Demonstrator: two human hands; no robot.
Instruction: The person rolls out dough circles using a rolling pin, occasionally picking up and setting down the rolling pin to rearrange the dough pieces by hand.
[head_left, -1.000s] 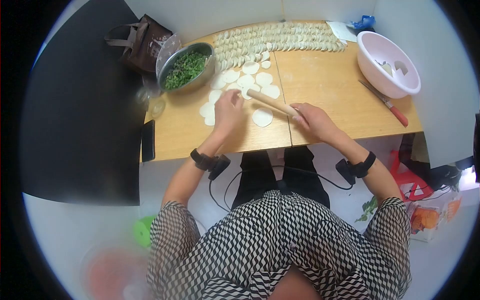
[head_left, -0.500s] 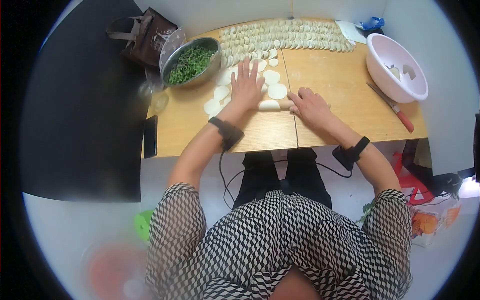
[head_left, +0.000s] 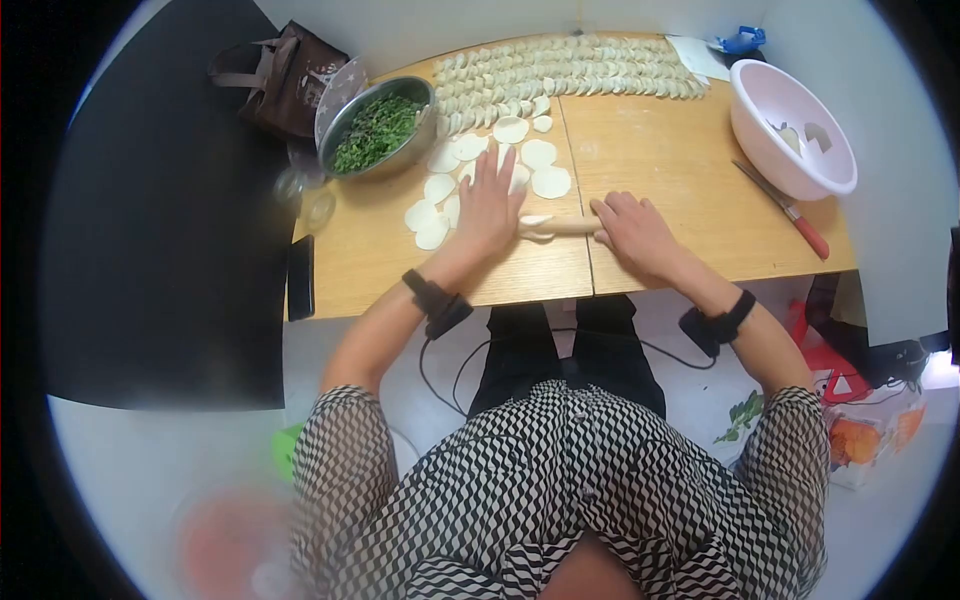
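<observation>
Palms are pressing down on a wooden rolling pin [head_left: 562,226], which is lying crosswise near the front edge of the tabletop [head_left: 680,170], at the centre of the frame. Left hand [head_left: 487,208] is resting open, fingers spread, over the pin's left end. Right hand [head_left: 633,225] is lying open and flat over its right end. A dough wrapper [head_left: 536,235] is showing under the pin between them, partly hidden. Round wrappers [head_left: 551,182] are lying just beyond, some covered by the left fingers. A metal bowl [head_left: 400,158] of green filling [head_left: 378,128] is standing at upper left. Rows of dumplings [head_left: 570,72] are running along the far edge. A pink bowl [head_left: 770,95] and a red-handled knife [head_left: 785,208] are sitting at right.
</observation>
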